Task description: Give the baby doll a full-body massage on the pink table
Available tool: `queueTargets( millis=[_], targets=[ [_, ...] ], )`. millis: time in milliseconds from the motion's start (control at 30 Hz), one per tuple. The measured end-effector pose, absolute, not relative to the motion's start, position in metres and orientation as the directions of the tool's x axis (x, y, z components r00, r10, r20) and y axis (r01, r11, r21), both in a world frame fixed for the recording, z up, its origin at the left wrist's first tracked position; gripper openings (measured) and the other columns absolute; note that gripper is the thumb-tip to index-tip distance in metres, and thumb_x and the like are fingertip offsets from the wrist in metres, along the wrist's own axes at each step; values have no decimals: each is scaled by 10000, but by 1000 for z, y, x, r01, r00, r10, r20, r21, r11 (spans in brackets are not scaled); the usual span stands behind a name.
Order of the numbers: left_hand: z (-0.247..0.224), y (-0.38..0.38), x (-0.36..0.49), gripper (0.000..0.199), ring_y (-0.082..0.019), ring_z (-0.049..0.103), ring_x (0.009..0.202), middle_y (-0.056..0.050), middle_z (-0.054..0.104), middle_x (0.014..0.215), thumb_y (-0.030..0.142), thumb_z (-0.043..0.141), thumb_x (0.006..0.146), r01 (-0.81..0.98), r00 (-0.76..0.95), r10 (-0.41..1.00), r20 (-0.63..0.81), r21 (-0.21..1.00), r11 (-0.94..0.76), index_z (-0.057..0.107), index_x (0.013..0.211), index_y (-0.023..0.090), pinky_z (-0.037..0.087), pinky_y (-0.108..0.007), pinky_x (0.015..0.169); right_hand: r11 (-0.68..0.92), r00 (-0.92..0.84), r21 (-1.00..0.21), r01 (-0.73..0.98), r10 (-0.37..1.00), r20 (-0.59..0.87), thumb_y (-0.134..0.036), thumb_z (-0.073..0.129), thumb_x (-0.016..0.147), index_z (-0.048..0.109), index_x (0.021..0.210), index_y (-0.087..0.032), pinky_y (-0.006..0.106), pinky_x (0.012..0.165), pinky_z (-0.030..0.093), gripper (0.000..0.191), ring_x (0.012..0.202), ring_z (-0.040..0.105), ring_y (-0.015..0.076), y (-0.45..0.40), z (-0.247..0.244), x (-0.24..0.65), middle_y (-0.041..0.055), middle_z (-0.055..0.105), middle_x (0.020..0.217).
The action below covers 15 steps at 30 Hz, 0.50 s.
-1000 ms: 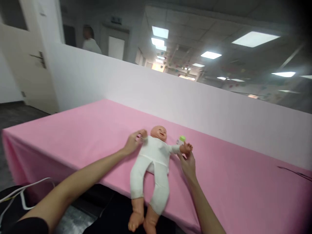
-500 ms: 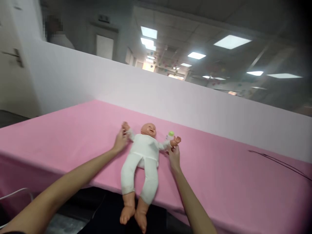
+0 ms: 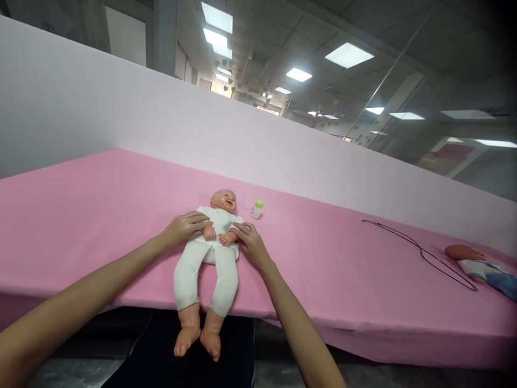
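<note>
Both of the doll's arms, spread out to either side half a second ago, now lie folded across its chest, and the two hands have come in from the doll's outstretched wrists to its torso; the camera has also swung to the right, bringing a second doll into sight.

Head view. Baby doll [image 3: 210,253] in a white suit lies on its back on the pink table cover [image 3: 100,215], head toward the white partition wall [image 3: 121,124], face up. Its lower legs and bare feet hang over the near edge of the table. Its two small hands meet at mid-chest.

Left hand [image 3: 183,227]: palm down, fingers extended and loosely together, resting on the doll's shoulder and upper arm on that side, fingertips reaching toward the doll's folded hand. It presses flat rather than gripping.

Right hand [image 3: 250,240]: palm down on the other side of the doll's chest, fingers extended, tips touching the doll's forearm near its wrist. Whether the thumb curls under the doll's arm cannot be told.

Small white bottle with a green cap [image 3: 256,209]: standing on the cover just beside the doll's head, on the right-hand side, apart from both hands.

Thin black cord [image 3: 420,250]: lying in a loose line on the cover, well apart to the right.

Second doll [image 3: 476,264]: lying at the far right edge, partly cut off by the frame, next to the end of the cord.
</note>
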State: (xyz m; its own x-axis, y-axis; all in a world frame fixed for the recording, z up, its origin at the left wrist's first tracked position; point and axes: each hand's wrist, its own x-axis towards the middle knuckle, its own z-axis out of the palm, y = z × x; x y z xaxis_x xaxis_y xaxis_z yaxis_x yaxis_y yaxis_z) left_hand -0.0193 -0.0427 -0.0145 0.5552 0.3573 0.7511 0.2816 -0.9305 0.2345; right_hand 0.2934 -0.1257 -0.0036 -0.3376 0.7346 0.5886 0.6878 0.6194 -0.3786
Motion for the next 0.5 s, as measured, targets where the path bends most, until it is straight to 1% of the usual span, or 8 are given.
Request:
queueTargets(
  millis=[33, 100, 167, 233, 300, 333, 433, 500],
  targets=[
    [-15, -43, -19, 293, -270, 690, 1203, -90, 773, 1240, 327, 538, 1055, 273, 592, 312, 743, 180, -945, 771, 1223, 268, 573, -422, 979, 619, -371, -329, 713, 732, 572, -182, 534, 1005, 737, 1298, -308, 525, 1048, 517, 379, 1275, 564, 313, -127, -4, 291, 56, 681, 1424],
    [-17, -43, -18, 306, -270, 681, 1223, -89, 766, 1260, 328, 524, 1060, 288, 581, 333, 743, 195, -938, 758, 1249, 270, 564, -425, 997, 600, -338, -348, 721, 742, 579, -176, 534, 997, 742, 1287, -307, 510, 1024, 532, 380, 1264, 567, 313, -128, -5, 288, 62, 691, 1406],
    [-20, -42, -17, 310, -279, 689, 1198, -88, 769, 1247, 366, 531, 1051, 332, 462, 488, 741, 366, -869, 745, 1250, 264, 562, -425, 989, 555, -178, -510, 657, 772, 610, -214, 562, 981, 736, 1270, -291, 478, 999, 551, 347, 1228, 600, 299, -125, -7, 286, 71, 712, 1352],
    [-21, -39, -18, 339, -288, 703, 1139, -94, 762, 1242, 421, 576, 1007, 321, 246, 684, 687, 608, -726, 712, 1264, 246, 578, -407, 923, 474, 77, -734, 486, 813, 576, -322, 615, 960, 702, 1275, -261, 421, 899, 592, 333, 1136, 657, 283, -119, -10, 288, 85, 727, 1283],
    [-22, -34, -21, 405, -289, 715, 1055, -108, 757, 1196, 461, 646, 927, 206, 19, 826, 564, 806, -555, 678, 1242, 210, 588, -378, 833, 352, 324, -898, 264, 845, 427, -469, 682, 909, 671, 1248, -223, 347, 717, 597, 419, 947, 705, 259, -112, -13, 295, 96, 750, 1147],
    [-22, -31, -23, 427, -289, 720, 999, -115, 756, 1142, 474, 675, 882, 129, -72, 874, 480, 874, -469, 669, 1199, 189, 588, -369, 787, 288, 410, -944, 162, 851, 330, -522, 713, 873, 665, 1218, -208, 319, 641, 575, 469, 847, 706, 243, -109, -15, 300, 91, 756, 1064],
    [-20, -24, -31, 448, -269, 709, 817, -104, 732, 957, 505, 747, 762, -32, -195, 947, 254, 964, -265, 651, 1038, 164, 566, -348, 658, 158, 494, -987, -19, 860, 128, -573, 780, 792, 669, 1130, -194, 282, 554, 526, 520, 688, 672, 205, -105, -17, 313, 66, 743, 903],
    [-17, -24, -33, 440, -263, 707, 820, -96, 732, 949, 492, 769, 740, -42, -185, 942, 279, 956, -291, 657, 1019, 171, 568, -344, 669, 198, 466, -980, -12, 868, 170, -548, 793, 797, 664, 1186, -201, 283, 593, 544, 537, 734, 686, 206, -107, -14, 316, 65, 749, 937]
  ],
)
